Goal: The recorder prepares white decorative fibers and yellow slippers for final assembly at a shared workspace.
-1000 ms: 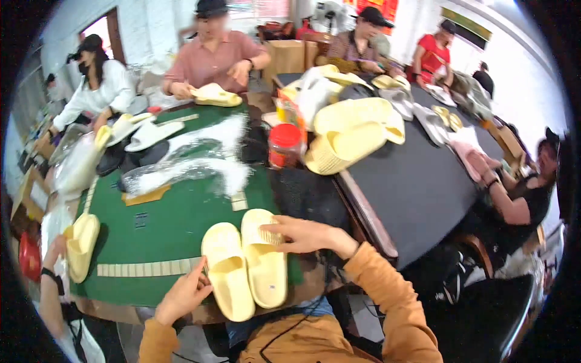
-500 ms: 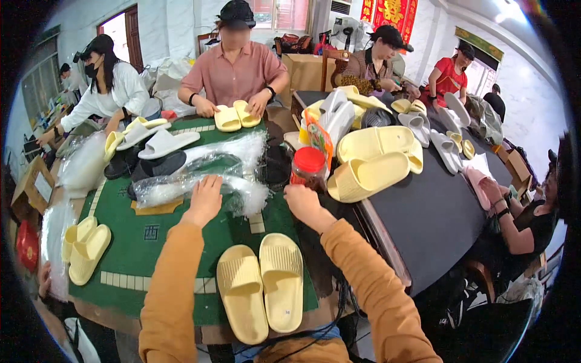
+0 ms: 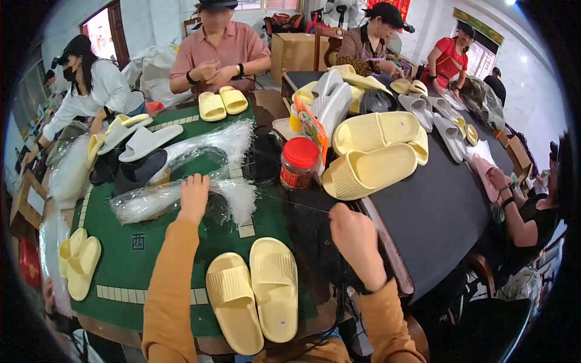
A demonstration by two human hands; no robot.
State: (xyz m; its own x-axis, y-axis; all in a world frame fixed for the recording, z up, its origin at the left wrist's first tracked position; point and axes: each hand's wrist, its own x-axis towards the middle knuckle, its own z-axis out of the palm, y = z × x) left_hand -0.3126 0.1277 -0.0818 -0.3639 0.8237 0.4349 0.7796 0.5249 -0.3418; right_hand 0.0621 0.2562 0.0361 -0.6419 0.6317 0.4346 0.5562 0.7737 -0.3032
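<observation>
My left hand (image 3: 193, 198) grips a plastic-wrapped bundle of clear thin strands (image 3: 239, 202) on the green table mat, its fingers curled over the wrapping. To the right, my right hand (image 3: 356, 245) is closed in a pinch on a thin clear strand (image 3: 296, 205), which stretches taut from the frayed end of the bundle. A second bundle of clear strands (image 3: 227, 145) lies just behind. Closest to me, between my forearms, sits a pair of pale yellow slippers (image 3: 273, 290), side by side with the toe ends away from me.
A red-lidded jar (image 3: 299, 162) stands near the table joint. Yellow and grey slippers (image 3: 375, 163) are heaped on the dark table (image 3: 423, 242) at right. More slippers (image 3: 82, 263) lie at left. Across the mat, a co-worker stands behind another yellow pair (image 3: 223, 104).
My right hand has moved right and toward me from beside the jar, drawing the strand out. My left hand stays on the bundle. The co-worker opposite has let go of the yellow slippers.
</observation>
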